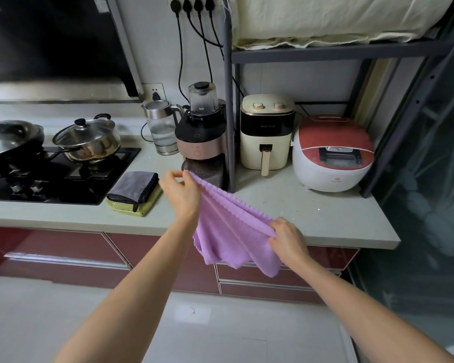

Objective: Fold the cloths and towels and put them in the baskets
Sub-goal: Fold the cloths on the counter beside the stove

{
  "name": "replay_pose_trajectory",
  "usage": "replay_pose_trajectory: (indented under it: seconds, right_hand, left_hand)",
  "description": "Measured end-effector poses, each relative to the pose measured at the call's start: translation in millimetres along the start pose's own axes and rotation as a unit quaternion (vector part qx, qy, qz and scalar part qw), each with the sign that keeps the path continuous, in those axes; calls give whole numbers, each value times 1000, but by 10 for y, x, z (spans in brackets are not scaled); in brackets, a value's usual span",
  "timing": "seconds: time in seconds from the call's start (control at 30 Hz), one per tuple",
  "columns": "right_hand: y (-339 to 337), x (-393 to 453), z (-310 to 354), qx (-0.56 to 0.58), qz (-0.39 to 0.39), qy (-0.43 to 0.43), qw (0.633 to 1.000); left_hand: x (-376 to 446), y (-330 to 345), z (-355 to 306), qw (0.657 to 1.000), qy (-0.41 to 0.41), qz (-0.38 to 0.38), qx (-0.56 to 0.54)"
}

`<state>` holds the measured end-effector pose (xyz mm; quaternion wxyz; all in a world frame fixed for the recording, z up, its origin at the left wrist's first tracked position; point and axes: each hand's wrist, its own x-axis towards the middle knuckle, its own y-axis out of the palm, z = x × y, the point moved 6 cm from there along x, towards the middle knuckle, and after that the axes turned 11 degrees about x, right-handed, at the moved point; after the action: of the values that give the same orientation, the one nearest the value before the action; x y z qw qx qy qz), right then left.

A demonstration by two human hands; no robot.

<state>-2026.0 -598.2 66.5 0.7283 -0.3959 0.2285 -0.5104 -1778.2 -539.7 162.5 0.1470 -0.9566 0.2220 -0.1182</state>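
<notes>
Purple cloth (228, 231) stretched in the air above the counter (312, 213) edge, top corners pinched by left hand (180, 191) and right hand (286, 237). Folding barely begun. 2 folded cloths (135, 191) stacked beside the hob. No baskets in view.

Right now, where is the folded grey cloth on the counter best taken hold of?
Grip the grey cloth at its near edge, coming from the front, above the counter. It lies flat on a green cloth, so pinch only the top one.
</notes>
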Motion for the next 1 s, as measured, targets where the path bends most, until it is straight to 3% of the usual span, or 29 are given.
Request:
replay_pose_trajectory:
  seconds: [0.27,0.4,0.47,0.53,0.6,0.63,0.73,0.77,0.87,1.0]
  right_hand:
    - [-427,19,-313,-109,23,-54,992]
    - [-655,14,-359,-124,10,-70,990]
    - [-744,31,-423,-148,23,-68,986]
    - [-805,24,-466,-193,43,-80,977]
    - [-843,17,-475,-241,63,-94,964]
    - [-873,14,-470,-251,67,-96,961]
    - [-990,114,-552,-224,19,-85,971]
    - [-978,116,-611,-204,14,-69,976]
    - [-726,-23,-748,-171,88,-44,980]
    - [-643,-93,-715,-147,127,-60,979]
  left_hand:
    - [-51,272,518,996,-71,60,4]
    - [-36,410,632,985,27,159,68]
    - [-83,475,600,959,103,241,104]
    - [-120,587,617,906,218,310,190]
    - [-193,679,558,838,326,326,292]
    - [-207,710,488,822,351,315,319]
    - [-140,725,322,845,337,267,319]
    - [-137,732,352,838,333,278,330]
    - [-302,775,662,764,332,354,425]
    - [-273,753,587,795,320,321,404]
